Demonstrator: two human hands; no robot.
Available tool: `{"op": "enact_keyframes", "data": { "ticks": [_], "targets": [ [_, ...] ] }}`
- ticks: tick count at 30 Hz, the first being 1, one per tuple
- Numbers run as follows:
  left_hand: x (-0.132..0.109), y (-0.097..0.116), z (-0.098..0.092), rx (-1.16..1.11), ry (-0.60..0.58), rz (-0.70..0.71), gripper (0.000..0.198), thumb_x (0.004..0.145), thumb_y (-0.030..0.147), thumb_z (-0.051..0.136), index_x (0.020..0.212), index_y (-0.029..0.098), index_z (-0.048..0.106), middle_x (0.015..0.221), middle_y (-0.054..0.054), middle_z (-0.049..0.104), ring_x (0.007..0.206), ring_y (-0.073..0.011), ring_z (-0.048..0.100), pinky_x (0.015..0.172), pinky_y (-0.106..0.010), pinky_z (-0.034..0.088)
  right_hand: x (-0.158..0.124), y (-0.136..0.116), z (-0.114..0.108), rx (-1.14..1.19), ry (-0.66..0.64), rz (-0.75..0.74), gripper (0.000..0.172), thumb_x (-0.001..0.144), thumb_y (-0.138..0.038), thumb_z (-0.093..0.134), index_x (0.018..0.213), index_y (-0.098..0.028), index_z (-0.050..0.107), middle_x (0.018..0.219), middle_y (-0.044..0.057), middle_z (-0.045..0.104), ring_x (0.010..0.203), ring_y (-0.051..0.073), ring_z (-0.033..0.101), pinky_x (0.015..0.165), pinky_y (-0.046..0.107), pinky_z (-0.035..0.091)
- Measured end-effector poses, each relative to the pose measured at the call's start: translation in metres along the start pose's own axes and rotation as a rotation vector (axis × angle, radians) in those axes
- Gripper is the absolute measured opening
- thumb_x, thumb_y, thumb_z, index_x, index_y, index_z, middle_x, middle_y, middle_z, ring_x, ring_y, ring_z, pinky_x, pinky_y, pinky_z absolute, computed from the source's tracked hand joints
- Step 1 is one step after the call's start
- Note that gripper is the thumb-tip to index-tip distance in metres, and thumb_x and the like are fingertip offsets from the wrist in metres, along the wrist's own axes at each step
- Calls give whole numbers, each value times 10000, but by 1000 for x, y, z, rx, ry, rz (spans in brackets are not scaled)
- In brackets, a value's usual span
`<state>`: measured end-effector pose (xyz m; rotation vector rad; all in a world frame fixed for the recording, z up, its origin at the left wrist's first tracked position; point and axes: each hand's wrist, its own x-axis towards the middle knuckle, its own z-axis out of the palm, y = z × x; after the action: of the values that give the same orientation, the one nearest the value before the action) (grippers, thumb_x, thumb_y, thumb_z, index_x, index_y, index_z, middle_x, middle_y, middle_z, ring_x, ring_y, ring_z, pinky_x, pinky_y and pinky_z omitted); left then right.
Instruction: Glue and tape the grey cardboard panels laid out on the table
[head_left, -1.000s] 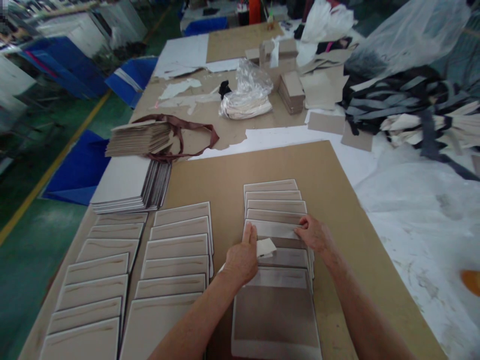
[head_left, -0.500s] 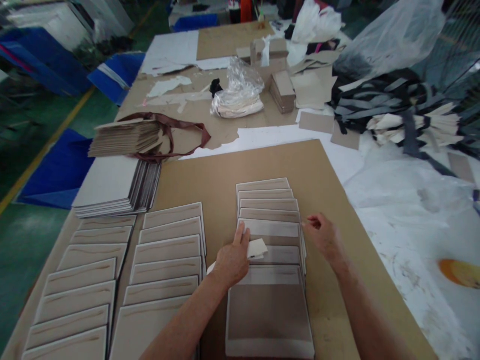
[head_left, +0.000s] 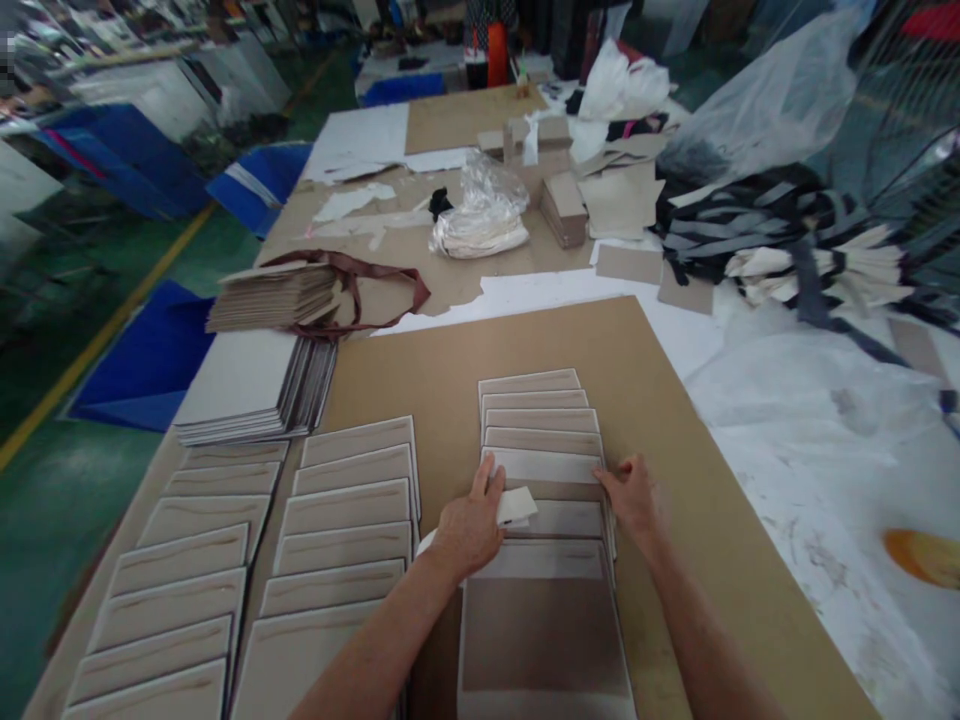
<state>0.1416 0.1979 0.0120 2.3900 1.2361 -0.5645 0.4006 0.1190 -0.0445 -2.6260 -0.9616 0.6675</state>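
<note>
Overlapping taupe panels (head_left: 544, 640) with pale edges run in a column in front of me. A light grey strip (head_left: 551, 466) lies across one panel in the middle of this column. At its left end, my left hand (head_left: 469, 525) rests with index and middle fingers stretched forward. Folded cream-white pieces (head_left: 519, 506) are held in its palm and stick out on both sides. My right hand (head_left: 634, 495) has thumb and forefinger closed at the strip's right end, by the panel's edge. Lower panels in the column carry similar light strips.
Two more columns of overlapping panels (head_left: 341, 550) lie to the left. Behind them stand a stack of boards (head_left: 240, 380) and a pile of brown pieces (head_left: 274, 297) with a brown strap (head_left: 390, 290). Plastic bags (head_left: 484, 205) and dark strips (head_left: 757, 215) lie farther off.
My right hand has moved left from beside the column, and its fingertips now meet the right end of the light strip. My left hand stays nearly in place. The view has tilted slightly upward.
</note>
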Motion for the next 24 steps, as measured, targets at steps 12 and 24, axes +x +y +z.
{"op": "enact_keyframes", "data": {
  "ticks": [12,24],
  "targets": [
    [-48,9,-13,-1880,-138,-278,477,741,532,645,968,114,664,930,-121,721,468,-77,517,472,-219,432,-89,-73,-9,897,-517,-184,346,777,-553,598,754,-209,622,677,1,597,637,152,549,606,267,450],
    [-47,28,-4,-1999,-112,-363,545,605,465,821,968,82,682,790,-104,724,481,-122,601,472,-234,494,-92,-97,-2,996,-657,-204,362,751,-552,647,773,-191,671,610,-33,538,554,119,456,500,233,392]
  ]
}}
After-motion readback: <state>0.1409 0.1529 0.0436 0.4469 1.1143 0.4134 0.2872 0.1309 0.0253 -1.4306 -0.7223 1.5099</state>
